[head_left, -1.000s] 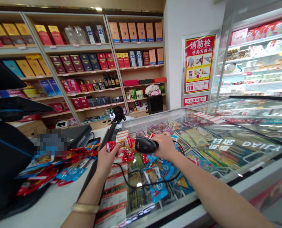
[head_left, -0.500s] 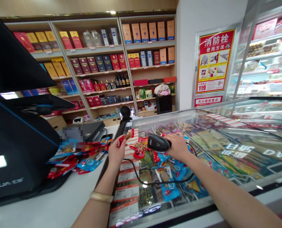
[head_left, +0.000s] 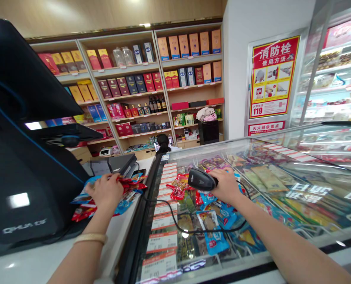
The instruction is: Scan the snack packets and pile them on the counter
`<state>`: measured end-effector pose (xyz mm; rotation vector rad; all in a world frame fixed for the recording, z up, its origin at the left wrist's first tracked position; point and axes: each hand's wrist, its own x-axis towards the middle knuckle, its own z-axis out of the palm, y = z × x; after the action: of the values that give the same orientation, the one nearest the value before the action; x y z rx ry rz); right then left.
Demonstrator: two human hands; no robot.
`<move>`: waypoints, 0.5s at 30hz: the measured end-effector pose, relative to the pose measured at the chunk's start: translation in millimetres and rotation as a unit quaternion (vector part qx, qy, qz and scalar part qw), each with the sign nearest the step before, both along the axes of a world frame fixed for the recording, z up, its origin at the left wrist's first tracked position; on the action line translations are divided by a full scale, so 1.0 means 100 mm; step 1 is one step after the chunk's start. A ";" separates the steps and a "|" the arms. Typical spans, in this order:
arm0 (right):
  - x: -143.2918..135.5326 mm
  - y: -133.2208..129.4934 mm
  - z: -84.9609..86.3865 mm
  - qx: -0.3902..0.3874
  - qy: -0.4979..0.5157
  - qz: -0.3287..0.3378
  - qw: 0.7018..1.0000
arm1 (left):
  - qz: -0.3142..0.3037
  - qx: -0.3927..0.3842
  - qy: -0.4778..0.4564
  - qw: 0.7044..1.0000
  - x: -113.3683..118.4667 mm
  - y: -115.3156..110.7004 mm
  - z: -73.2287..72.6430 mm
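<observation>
My right hand (head_left: 226, 185) is closed around a black handheld barcode scanner (head_left: 200, 180) above the glass-topped freezer, its cable looping over the glass. My left hand (head_left: 106, 192) is at the heap of small snack packets (head_left: 129, 197) on the white counter. Its fingers curl down over a red packet (head_left: 122, 180), with the fingertips partly hidden. Under the scanner, on the glass, lie a red-and-gold packet (head_left: 179, 187) and several blue ones, among them a blue snack packet (head_left: 214, 236) nearest me.
A black point-of-sale terminal (head_left: 30, 165) stands on the counter (head_left: 110, 256) at left. The glass-topped freezer (head_left: 252, 236) fills the right, with price labels (head_left: 160, 240) along its left side. Behind are shelves (head_left: 134, 67) of boxes and bottles. A person's head (head_left: 162, 142) shows beyond the freezer.
My left hand has moved left and down from above the freezer, carrying a small packet, to the heap on the counter. My right hand keeps the scanner in nearly the same place.
</observation>
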<state>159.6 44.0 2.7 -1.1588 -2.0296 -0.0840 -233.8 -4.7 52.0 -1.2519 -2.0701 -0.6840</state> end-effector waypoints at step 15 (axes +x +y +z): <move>0.02 0.00 0.02 -0.007 0.024 -0.018 1.000 | -0.057 0.095 0.008 0.994 0.31 0.01 -0.11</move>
<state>161.5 44.4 4.3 -1.1941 -1.9710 -0.0593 -203.2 -3.3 41.5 -1.2688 -1.8813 -0.8984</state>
